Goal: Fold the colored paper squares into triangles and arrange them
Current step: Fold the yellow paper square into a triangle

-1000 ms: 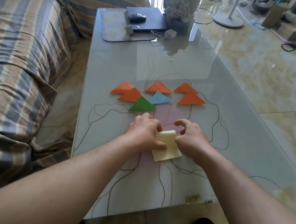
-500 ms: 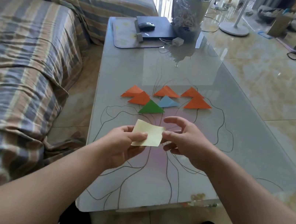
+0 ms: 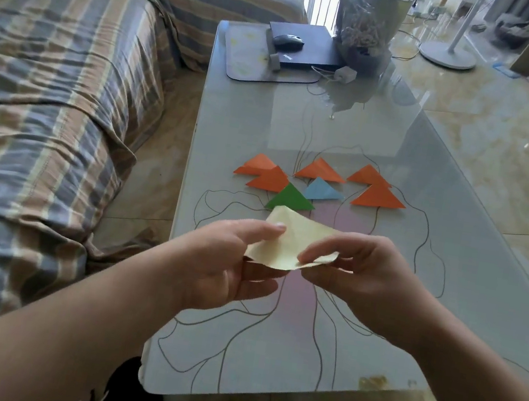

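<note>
A pale yellow paper square point(image 3: 291, 239) is held in the air above the glass table point(image 3: 381, 288), bent and curling. My left hand point(image 3: 228, 264) pinches its left edge between thumb and fingers. My right hand point(image 3: 358, 277) pinches its lower right corner. Beyond them, folded triangles lie flat on the table: several orange ones point(image 3: 268, 178), a light blue one point(image 3: 322, 190) and a green one point(image 3: 291, 199), which sits just past the yellow paper's far corner.
A striped sofa point(image 3: 47, 96) runs along the table's left side. At the far end stand a dark laptop with a mouse point(image 3: 288, 41), a tray point(image 3: 244, 58) and a wrapped bundle point(image 3: 367, 26). A fan base point(image 3: 448, 56) stands on the tiled floor.
The yellow paper was lifted off the table into the air. Both hands now hold it higher, and it has bent from flat to curled. The triangles have not moved.
</note>
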`<action>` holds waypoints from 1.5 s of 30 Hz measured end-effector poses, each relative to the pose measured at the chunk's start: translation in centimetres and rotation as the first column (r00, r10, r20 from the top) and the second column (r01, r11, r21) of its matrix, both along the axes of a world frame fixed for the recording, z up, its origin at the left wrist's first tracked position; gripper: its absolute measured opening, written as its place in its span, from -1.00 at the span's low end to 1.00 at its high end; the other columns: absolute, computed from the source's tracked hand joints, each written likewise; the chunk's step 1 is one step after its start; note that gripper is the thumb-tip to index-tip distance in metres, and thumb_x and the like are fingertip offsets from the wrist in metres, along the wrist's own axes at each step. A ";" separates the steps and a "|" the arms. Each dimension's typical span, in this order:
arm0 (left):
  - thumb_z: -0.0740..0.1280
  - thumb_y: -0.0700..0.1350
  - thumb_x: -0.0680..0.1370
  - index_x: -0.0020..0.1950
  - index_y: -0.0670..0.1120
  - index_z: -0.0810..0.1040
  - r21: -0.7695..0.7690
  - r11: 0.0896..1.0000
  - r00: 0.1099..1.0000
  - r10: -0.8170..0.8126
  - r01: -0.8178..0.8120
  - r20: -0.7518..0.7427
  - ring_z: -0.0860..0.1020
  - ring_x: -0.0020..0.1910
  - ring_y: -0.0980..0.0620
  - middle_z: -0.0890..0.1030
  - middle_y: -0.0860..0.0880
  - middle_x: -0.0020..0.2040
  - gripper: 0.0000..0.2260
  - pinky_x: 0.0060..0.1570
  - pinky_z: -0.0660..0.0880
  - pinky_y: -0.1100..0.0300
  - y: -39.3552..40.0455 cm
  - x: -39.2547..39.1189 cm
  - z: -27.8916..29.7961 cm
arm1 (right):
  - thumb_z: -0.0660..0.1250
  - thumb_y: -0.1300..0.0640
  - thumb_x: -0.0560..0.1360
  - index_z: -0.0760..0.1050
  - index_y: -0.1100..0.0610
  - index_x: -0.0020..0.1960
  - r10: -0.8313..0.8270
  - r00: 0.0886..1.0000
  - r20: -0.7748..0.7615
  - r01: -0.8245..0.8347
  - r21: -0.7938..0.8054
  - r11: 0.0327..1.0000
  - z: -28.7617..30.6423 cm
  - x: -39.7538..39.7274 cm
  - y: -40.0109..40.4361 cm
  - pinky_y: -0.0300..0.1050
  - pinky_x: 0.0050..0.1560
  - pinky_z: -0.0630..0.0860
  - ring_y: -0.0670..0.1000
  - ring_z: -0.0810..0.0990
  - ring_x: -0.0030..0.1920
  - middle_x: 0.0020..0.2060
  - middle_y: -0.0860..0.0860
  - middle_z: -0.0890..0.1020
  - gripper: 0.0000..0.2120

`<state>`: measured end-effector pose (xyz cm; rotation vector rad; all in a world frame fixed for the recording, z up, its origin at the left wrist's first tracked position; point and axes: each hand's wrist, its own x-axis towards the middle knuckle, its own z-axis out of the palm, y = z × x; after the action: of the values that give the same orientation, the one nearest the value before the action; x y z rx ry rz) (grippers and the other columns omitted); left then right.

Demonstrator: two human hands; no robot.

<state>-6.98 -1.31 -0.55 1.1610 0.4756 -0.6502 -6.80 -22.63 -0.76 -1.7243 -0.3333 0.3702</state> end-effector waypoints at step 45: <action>0.40 -0.27 0.60 0.21 -0.19 0.58 0.221 0.966 0.940 -0.192 0.131 0.283 0.72 -0.14 -0.16 0.72 -0.20 -0.04 -0.81 -0.27 0.64 0.12 -0.5 -0.1 0.0 | 0.60 0.16 0.42 0.59 0.19 -0.25 -0.175 0.920 -0.351 0.125 -0.161 0.979 1.3 2.8 0.1 -0.07 -0.22 0.46 -0.02 0.57 -0.36 -0.36 0.10 0.63 -0.79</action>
<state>-7.06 -1.77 -0.58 1.4748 0.1860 -0.5610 -4.03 -22.48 0.54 -1.7580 0.0975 0.5998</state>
